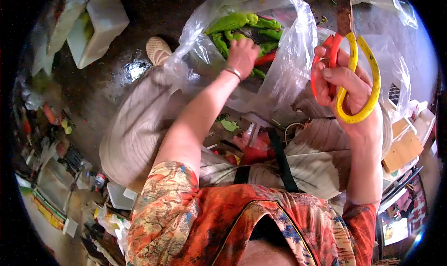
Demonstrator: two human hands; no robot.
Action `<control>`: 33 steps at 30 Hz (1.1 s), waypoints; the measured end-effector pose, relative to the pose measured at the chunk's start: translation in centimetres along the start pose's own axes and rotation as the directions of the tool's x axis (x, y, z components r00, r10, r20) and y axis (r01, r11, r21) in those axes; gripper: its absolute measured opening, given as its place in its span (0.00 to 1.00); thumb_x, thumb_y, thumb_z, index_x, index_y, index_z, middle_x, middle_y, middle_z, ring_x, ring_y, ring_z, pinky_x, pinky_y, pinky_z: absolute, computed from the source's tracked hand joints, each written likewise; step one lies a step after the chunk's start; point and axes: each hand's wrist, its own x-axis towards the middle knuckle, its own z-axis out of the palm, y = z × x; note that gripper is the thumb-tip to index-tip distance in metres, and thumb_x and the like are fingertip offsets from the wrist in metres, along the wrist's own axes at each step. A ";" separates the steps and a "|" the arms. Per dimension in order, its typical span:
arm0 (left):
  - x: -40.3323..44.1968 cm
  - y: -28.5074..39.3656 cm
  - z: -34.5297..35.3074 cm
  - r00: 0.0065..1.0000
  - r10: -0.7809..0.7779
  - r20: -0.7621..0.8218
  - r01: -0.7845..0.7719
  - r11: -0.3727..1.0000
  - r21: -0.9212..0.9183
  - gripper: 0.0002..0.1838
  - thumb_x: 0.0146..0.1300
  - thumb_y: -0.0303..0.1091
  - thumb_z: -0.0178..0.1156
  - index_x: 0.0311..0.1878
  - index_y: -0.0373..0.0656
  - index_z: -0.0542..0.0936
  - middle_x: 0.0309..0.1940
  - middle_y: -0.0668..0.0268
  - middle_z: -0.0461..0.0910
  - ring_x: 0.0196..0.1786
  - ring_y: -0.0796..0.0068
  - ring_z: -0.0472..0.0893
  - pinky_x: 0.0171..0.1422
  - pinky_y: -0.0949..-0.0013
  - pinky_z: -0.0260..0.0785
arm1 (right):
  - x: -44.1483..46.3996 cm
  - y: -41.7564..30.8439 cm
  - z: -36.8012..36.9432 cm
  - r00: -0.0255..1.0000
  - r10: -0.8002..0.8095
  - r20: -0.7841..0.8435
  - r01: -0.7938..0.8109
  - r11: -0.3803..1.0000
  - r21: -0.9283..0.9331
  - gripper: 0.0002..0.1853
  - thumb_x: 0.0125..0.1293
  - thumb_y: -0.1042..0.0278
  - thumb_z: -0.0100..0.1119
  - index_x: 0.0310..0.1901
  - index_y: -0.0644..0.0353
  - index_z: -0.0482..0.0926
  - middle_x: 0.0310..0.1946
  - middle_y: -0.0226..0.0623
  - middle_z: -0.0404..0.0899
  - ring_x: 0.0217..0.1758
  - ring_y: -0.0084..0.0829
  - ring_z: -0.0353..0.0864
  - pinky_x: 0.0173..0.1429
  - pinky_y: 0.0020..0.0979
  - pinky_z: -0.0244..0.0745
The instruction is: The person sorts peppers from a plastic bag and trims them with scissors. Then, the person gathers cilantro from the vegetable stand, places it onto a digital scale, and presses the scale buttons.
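A clear plastic bag point(302, 37) stands wide open before me, holding several green peppers point(233, 22) and some red ones. My left hand point(243, 56), with a bracelet at the wrist, reaches into it. Its fingers curl over a green pepper point(238, 36), and the fingertips are partly hidden. To the right of the bag, my right hand point(354, 86) holds a pair of scissors point(372, 79) by the handles, one yellow and one red. The brown, rusty-looking blades point(343, 10) point away from me.
A white foam box point(100, 30) lies at the upper left. More clear plastic point(391, 65) is at the right, above a cardboard piece point(402, 145). A green leaf point(229, 125) and scraps lie between my legs. Bins and a bottle point(99, 180) stand at the lower left.
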 end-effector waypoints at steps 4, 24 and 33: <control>-0.3 2.9 3.6 0.989 0.055 0.135 -0.063 0.997 0.052 0.08 0.58 0.34 0.53 0.38 0.52 0.81 0.38 0.64 0.75 0.50 0.63 0.70 0.54 0.55 0.57 | 0.1 -0.2 0.1 0.999 0.051 0.003 -0.051 0.998 0.026 0.17 0.57 0.72 0.56 0.48 0.67 0.72 0.31 0.36 0.76 0.26 0.24 0.72 0.29 0.23 0.63; 2.4 0.9 4.5 0.878 -0.215 0.428 0.366 0.877 -0.310 0.10 0.53 0.33 0.58 0.37 0.44 0.82 0.41 0.53 0.81 0.46 0.53 0.79 0.51 0.56 0.72 | 0.3 -0.6 0.0 0.999 0.032 0.022 -0.031 0.999 -0.014 0.18 0.57 0.72 0.55 0.49 0.68 0.72 0.32 0.37 0.76 0.26 0.25 0.73 0.29 0.23 0.65; -0.5 -5.2 -1.0 0.892 -0.127 0.433 0.379 -0.310 -0.872 0.14 0.53 0.25 0.60 0.45 0.42 0.76 0.37 0.63 0.80 0.35 0.73 0.80 0.43 0.68 0.74 | -0.6 0.2 -0.4 0.991 -0.105 0.079 0.099 0.993 0.067 0.19 0.55 0.71 0.59 0.48 0.69 0.72 0.30 0.37 0.78 0.26 0.24 0.74 0.27 0.23 0.66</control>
